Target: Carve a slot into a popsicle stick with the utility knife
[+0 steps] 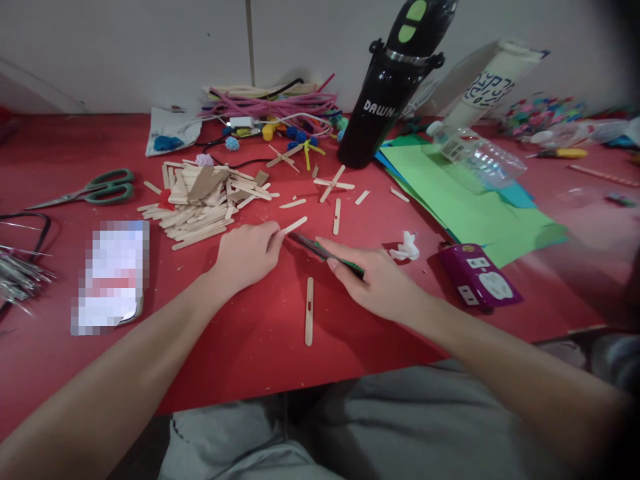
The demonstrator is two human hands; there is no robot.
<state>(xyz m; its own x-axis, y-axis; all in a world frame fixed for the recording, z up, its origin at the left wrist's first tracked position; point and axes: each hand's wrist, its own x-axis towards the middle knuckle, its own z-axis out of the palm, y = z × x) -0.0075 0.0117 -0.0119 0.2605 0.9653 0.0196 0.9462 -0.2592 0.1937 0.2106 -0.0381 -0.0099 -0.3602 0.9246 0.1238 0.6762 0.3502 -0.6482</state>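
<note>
Between the thumb and fingers of my left hand (250, 252) is a wooden craft stick (296, 225), its far end poking out to the upper right. My right hand (370, 277) is closed round a dark utility knife (320, 250) with green parts; the knife's front end meets the stick close to my left fingertips. Whether the blade touches the wood I cannot tell. Below the knife lies a craft stick with a notch at its middle (309, 312). Another, shorter notched stick (337, 217) rests beyond my hands, near crossed sticks (336, 185).
A heap of craft sticks (200, 200), green scissors (100, 188) and a phone (113, 277) are on the left. At the back stands a black bottle (383, 93). On the right are green paper sheets (465, 193), a clear plastic bottle (487, 160) and a purple power socket (477, 277).
</note>
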